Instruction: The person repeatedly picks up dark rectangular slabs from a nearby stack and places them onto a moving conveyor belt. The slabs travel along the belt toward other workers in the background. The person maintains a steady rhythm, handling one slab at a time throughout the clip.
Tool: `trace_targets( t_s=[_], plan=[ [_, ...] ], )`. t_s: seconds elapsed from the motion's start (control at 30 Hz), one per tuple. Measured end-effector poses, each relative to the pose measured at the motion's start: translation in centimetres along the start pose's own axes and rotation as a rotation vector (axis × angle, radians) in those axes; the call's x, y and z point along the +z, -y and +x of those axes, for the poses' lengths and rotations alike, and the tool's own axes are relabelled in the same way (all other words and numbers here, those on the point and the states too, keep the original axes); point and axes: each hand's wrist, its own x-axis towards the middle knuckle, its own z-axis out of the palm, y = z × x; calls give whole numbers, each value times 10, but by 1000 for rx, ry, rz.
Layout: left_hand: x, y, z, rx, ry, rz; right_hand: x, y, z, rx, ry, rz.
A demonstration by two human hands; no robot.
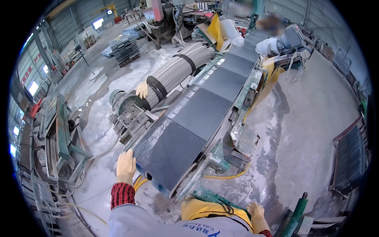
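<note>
Head view. We note a row of dark grey stone slabs lying flat, end to end, on a long conveyor line [241,98] that runs from the lower centre away to the upper right. The nearest slab [169,152] sits at the discharge end, its near edge overhanging the frame, which in our judgement is why the person stands here.

The left hand [126,166], in a pale glove with a red checked cuff below it, rests against the slab's near-left corner, fingers extended and laid along the edge. It is open, pressing or steadying rather than gripping; nothing is closed inside it.

The right hand [257,216], also gloved, hangs low beside the yellow apron [213,211], well apart from the slab. It appears loosely curled and empty, though we cannot tell its closure for certain.

To the left of the line we record a drive motor [128,112] and a strapped bundle of pale strips [177,69] with a spare glove [142,90] draped on it. A second worker in a white sleeve [267,45] attends the far end. The floor [308,130] is coated in pale stone slurry.
</note>
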Motion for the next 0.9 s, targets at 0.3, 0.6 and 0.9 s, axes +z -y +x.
trace_targets(
  t_s=[0.3,0.6,0.9],
  plan=[
    [150,23,-126,-440,111,-1443,8,-2,10,15,48,-113],
    [-46,-136,-49,-719,-15,-2193,23,12,-15,-25,69,-8],
    [-82,-160,-3,-823,123,-2084,32,-6,-24,-82,215,225]
  ],
)
